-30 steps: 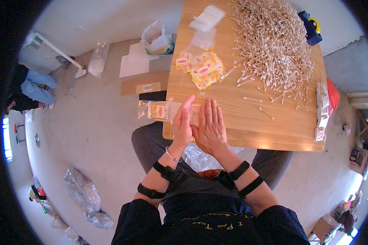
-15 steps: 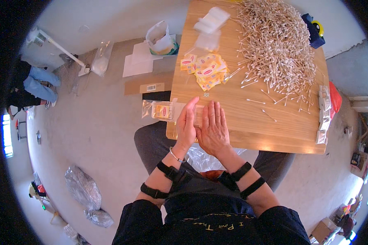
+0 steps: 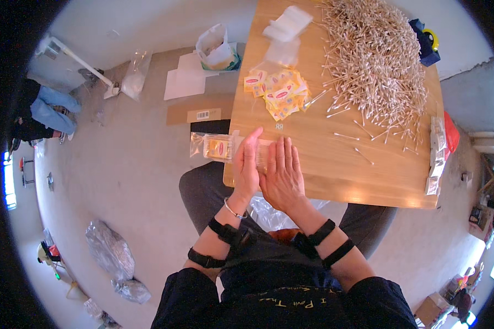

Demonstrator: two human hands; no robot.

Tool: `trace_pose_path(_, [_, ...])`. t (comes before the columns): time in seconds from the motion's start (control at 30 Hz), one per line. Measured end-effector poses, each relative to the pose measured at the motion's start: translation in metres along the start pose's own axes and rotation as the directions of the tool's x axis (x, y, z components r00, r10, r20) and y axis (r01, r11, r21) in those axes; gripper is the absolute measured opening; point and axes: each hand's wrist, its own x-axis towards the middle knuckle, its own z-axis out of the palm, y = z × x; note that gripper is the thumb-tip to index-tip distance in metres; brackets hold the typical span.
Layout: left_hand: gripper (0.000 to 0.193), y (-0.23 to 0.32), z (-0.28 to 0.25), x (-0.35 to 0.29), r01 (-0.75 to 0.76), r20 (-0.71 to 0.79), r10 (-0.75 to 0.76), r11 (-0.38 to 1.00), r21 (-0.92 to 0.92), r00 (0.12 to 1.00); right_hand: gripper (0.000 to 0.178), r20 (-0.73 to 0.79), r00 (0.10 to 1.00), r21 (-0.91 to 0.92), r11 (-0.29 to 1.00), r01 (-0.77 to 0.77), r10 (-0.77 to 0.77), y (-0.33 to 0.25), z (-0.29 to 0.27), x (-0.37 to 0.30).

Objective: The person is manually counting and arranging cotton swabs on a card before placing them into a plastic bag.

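Note:
At the table's near left edge, my left hand [image 3: 246, 169] stands on its side, fingers stretched and held together. Close against it, my right hand [image 3: 282, 174] lies with its back up and its fingers straight and together. A small row of cotton swabs [image 3: 263, 154] is pressed between the two hands; its lower part is hidden by them. Left of my left hand, a clear packet of cotton swabs [image 3: 218, 147] with a yellow-orange card sits at the table edge. Beyond my hands lies a pile of yellow printed cards [image 3: 283, 94].
A big heap of loose cotton swabs [image 3: 376, 60] covers the far right of the wooden table [image 3: 335, 178], with a few strays nearer. Clear plastic bags [image 3: 288, 24] lie at the far left. White packs [image 3: 437, 148] line the right edge. A white bag [image 3: 217, 50] stands on the floor.
My hands have shifted slightly left and parted a little at the fingers. More of the swabs between them shows now.

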Motion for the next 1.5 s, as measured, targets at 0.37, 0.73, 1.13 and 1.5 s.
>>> trace_pose_path(0.37, [0.046,0.013,-0.014,0.009,-0.041,-0.003,0.042,0.987,0.155,0.999,0.071,-0.066,0.998,0.029,1.0,0.004,-0.002,-0.015,0.009,0.015])
trace_pose_path(0.73, [0.048,0.015,-0.023,0.006,-0.056,0.095,0.039,0.982,0.181,0.995,0.072,-0.059,0.998,0.086,0.996,-0.025,0.03,-0.018,0.008,0.016])
trace_pose_path(1.13, [0.044,0.028,-0.031,0.005,-0.057,0.135,0.026,0.971,0.231,0.991,0.076,-0.031,0.998,0.1,0.994,-0.048,0.051,-0.021,0.016,0.016])
trace_pose_path(1.5, [0.045,-0.016,-0.123,0.04,-0.059,0.028,0.058,0.652,0.756,0.998,0.08,-0.054,0.997,0.077,0.996,-0.053,0.057,-0.03,0.012,0.02])
